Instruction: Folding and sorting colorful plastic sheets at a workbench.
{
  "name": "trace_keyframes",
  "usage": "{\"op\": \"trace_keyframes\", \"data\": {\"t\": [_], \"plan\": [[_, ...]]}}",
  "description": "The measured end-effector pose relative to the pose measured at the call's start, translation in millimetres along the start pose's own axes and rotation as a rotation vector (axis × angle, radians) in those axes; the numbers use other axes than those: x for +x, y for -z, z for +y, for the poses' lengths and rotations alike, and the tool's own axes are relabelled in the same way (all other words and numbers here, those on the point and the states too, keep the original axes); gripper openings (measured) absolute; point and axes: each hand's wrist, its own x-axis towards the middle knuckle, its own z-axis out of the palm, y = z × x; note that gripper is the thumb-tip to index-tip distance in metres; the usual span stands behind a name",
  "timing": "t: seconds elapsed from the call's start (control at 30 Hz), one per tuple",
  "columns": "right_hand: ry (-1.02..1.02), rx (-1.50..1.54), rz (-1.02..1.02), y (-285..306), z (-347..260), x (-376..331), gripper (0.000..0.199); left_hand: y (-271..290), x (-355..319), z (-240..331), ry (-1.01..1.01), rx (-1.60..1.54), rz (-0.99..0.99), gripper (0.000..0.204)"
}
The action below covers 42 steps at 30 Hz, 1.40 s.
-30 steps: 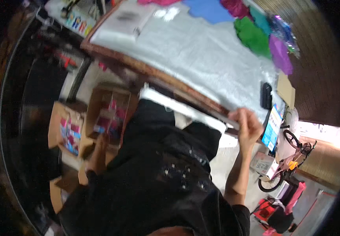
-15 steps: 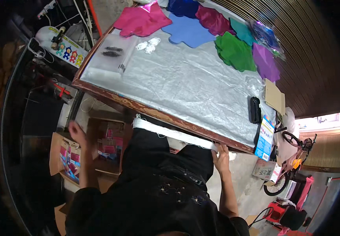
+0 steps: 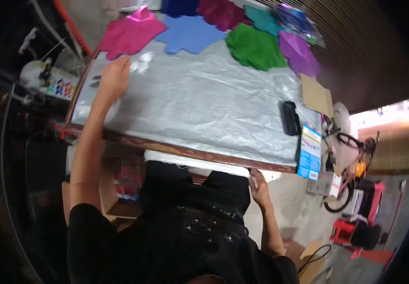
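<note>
A long skein of white string (image 3: 197, 162) lies stretched across my lap, just under the table's front edge. My right hand (image 3: 260, 188) is closed at its right end, with the fingertips partly hidden. Over the left part of the table reaches my left hand (image 3: 114, 76), its fingers blurred by motion. Just right of those fingers, small bundles of white string (image 3: 143, 62) lie on the table. A clear plastic bag or box with dark marks (image 3: 95, 81) is partly covered by my left hand and forearm.
Silver sheeting covers the table (image 3: 190, 104). Along its far side lie pink (image 3: 131, 35), blue (image 3: 190, 35), green (image 3: 254, 47) and purple (image 3: 300, 53) pieces. A black case (image 3: 290, 118) and a blue-white package (image 3: 310, 151) sit at right. An open carton (image 3: 105, 189) stands below left.
My left hand has risen from beside the cartons to over the table, near the small string bundles. My right hand stays at the skein's end. The whole view has shifted.
</note>
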Motion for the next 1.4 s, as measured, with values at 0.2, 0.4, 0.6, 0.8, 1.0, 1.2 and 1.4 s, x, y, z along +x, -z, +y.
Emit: {"op": "trace_keyframes", "data": {"t": [0.2,0.4,0.6,0.8,1.0,1.2,1.4], "plan": [[-0.103,-0.066,0.029,1.8,5.1,-7.0,0.039,8.0,34.3,16.3,0.112,-0.105,-0.214,0.027],[-0.167,-0.417,-0.203,13.2,-19.4,3.0,0.041,-20.2,73.7,-43.0,-0.206,0.082,-0.140,0.027],[-0.089,-0.237,-0.527,69.1,-127.3,28.6,0.033,-40.3,78.7,-45.4,-0.153,0.225,-0.201,0.025],[0.076,0.238,-0.613,100.9,-184.4,79.8,0.024,-47.3,84.9,-58.6,-0.038,-0.007,-0.097,0.023],[0.078,0.392,-0.485,100.6,-239.8,145.5,0.023,-46.6,80.9,-79.9,0.231,-0.374,-0.170,0.019],[0.404,0.053,-0.307,45.4,-276.0,225.6,0.026,-43.4,82.7,-49.3,0.342,-0.414,-0.105,0.025],[0.726,-0.136,-0.301,-56.5,-324.8,344.9,0.043,-43.3,75.1,-73.5,0.331,-0.513,-0.046,0.021]]}}
